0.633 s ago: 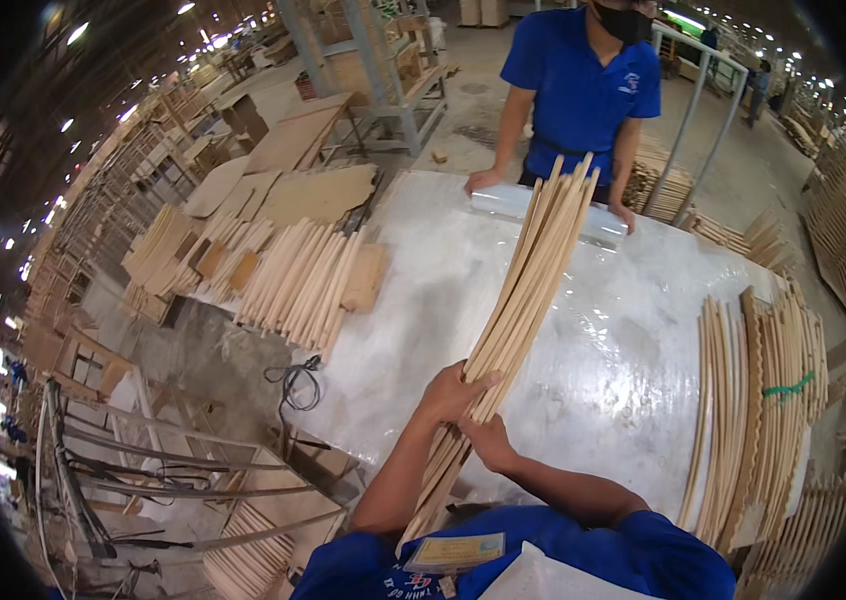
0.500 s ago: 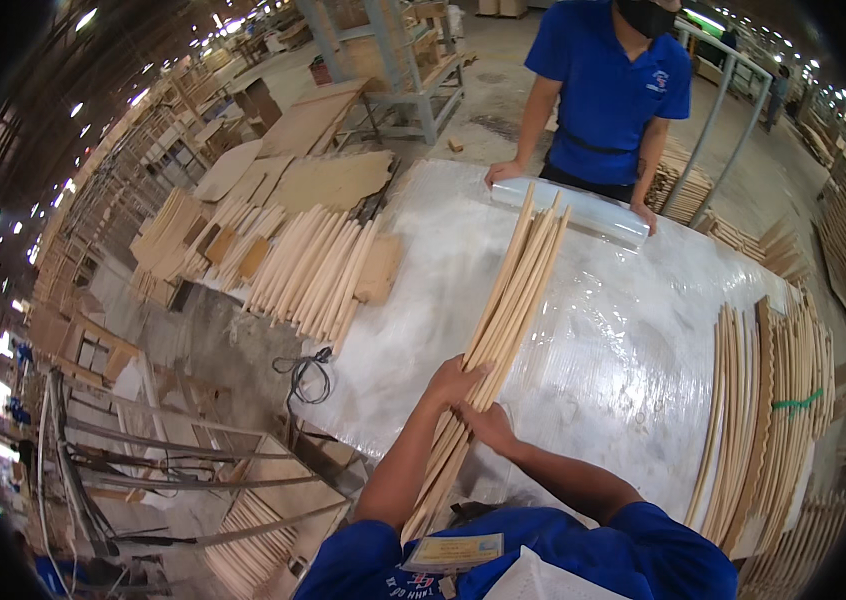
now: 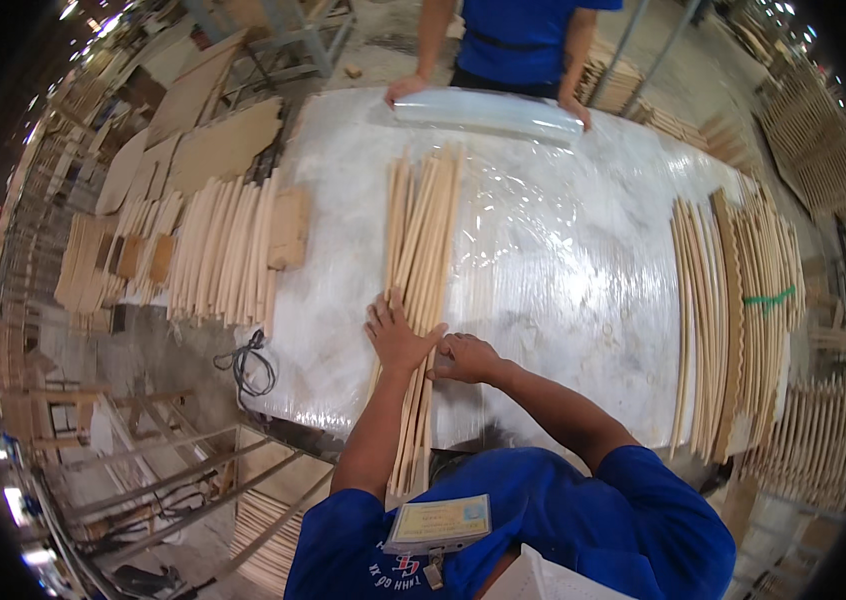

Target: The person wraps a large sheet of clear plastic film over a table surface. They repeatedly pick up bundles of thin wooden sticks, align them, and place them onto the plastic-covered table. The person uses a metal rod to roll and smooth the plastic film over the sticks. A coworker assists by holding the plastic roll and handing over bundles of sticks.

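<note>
A bundle of sticks (image 3: 425, 240) lies lengthwise on the surface (image 3: 573, 300), left of its middle, with the near end reaching toward the person. The left fingers (image 3: 385, 312) lie over the bundle's left side; the right fingers (image 3: 451, 350) are at its right side. Beyond the bundle, a roll of plastic film (image 3: 488, 112) lies crosswise along the far edge, before a co-worker (image 3: 513, 45). More sticks (image 3: 703, 310) lie at the surface's right end, a tie (image 3: 770, 299) across some of them. At the left edge come a cardboard piece (image 3: 289, 228), then a row of rods (image 3: 218, 250) farther left; nearer sits a cable (image 3: 248, 365).
</note>
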Demonstrator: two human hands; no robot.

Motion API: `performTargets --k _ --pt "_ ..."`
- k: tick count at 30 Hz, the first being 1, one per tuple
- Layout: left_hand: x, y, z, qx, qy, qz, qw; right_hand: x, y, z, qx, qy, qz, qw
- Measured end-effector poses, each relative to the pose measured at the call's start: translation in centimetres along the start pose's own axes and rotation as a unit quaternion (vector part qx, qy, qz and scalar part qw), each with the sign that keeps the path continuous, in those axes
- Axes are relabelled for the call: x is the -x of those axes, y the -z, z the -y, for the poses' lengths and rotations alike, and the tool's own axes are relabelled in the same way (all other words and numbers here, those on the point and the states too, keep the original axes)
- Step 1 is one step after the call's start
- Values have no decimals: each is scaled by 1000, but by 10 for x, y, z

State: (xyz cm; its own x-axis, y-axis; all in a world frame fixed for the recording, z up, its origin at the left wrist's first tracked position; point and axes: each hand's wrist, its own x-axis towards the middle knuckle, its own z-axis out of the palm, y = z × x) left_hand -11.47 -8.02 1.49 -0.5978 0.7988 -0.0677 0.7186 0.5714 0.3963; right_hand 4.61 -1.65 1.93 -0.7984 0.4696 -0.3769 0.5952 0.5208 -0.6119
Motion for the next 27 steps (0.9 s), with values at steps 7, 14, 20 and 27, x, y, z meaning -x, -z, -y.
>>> performTargets --k 7,14,20,27 --pt "-13 -11 8 53 -72 -34 995 75 -21 -23 -158 9 -72 985" --pt "26 14 -21 51 -38 60 996 229 -13 -81 -256 -155 -164 940" --pt "28 24 -38 121 4 53 991 361 15 -192 -116 -315 -411 848" --pt "49 0 -138 94 -105 -99 985 494 89 -355 72 -518 -513 681"
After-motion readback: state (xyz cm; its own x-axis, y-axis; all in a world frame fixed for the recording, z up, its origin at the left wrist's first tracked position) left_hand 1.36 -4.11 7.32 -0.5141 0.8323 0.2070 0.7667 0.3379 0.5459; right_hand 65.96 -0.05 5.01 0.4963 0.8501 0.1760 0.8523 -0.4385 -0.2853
